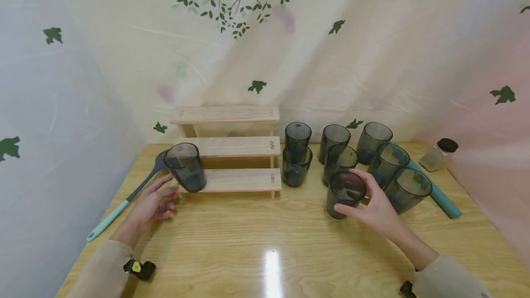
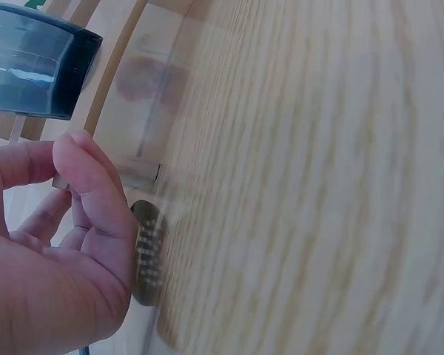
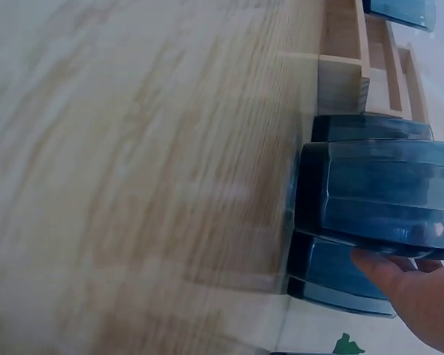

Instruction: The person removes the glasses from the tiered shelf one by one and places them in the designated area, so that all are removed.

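My right hand (image 1: 374,208) grips a dark smoky glass tumbler (image 1: 338,203) around its side, thumb toward me and fingers on the far side. In the right wrist view, the held tumbler (image 3: 388,196) has other tumblers behind it. On the lowest step of a three-tier wooden shelf (image 1: 240,180), at its left end, stands another tumbler (image 1: 188,169). My left hand (image 1: 154,201) is just beside and below that glass, fingers loosely bent, near the step's end. The left wrist view shows the tumbler (image 2: 29,63) apart from the fingers; whether they touch the wood is unclear.
Several matching tumblers (image 1: 374,144) stand in rows right of the shelf, two of them (image 1: 296,171) close to its right side. A slotted turner (image 1: 124,206) lies at left. Behind the right row lie a teal rod (image 1: 446,201) and a tilted black-lidded jar (image 1: 434,157).
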Demonstrator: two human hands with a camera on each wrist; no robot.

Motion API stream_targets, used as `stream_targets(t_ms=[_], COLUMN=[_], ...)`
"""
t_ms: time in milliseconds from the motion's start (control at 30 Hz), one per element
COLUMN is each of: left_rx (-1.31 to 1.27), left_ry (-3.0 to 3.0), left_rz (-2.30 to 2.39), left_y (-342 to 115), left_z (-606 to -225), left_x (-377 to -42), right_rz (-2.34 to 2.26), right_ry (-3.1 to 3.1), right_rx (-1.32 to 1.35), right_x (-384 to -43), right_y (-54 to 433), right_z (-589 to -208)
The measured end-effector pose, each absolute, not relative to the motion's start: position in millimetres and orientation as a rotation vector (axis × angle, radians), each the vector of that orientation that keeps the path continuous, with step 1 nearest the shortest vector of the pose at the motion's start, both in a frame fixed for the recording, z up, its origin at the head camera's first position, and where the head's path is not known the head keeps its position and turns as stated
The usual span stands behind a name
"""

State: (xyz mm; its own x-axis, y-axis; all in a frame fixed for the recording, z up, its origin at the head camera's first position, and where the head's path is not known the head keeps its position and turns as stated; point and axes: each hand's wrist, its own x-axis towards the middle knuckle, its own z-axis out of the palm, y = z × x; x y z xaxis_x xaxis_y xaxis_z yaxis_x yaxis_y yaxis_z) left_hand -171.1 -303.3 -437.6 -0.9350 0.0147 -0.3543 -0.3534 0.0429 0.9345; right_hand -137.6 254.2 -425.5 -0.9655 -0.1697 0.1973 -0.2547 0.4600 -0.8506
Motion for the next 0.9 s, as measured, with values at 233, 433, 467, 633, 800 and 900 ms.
stream_targets(t_ms=[233, 433, 467, 633, 800, 900], left_rx=[-0.342, -0.354, -0.354, -0.340, -0.342, -0.338], left_ry=[2.054, 2.041, 2.041, 2.038, 2.032, 2.029], left_rz=[1.976, 1.997, 1.998, 1.996, 2.006, 2.009], left_y=[-301, -303, -303, -302, -301, -301], left_z=[-439, -437, -437, -436, -437, -438], left_x=[-170, -170, -170, -171, -172, -171], right_rz=[1.559, 1.562, 1.560, 1.557, 1.552, 1.543], right_ry=[-2.634, -2.686, -2.690, -2.678, -2.685, -2.693], right_rx=[0.421, 0.411, 0.405, 0.399, 0.413, 0.421], right_x=[-140, -143, -143, -143, -145, -146], right_y=[264, 264, 264, 263, 265, 265], right_z=[-431, -431, -431, -432, -433, -432])
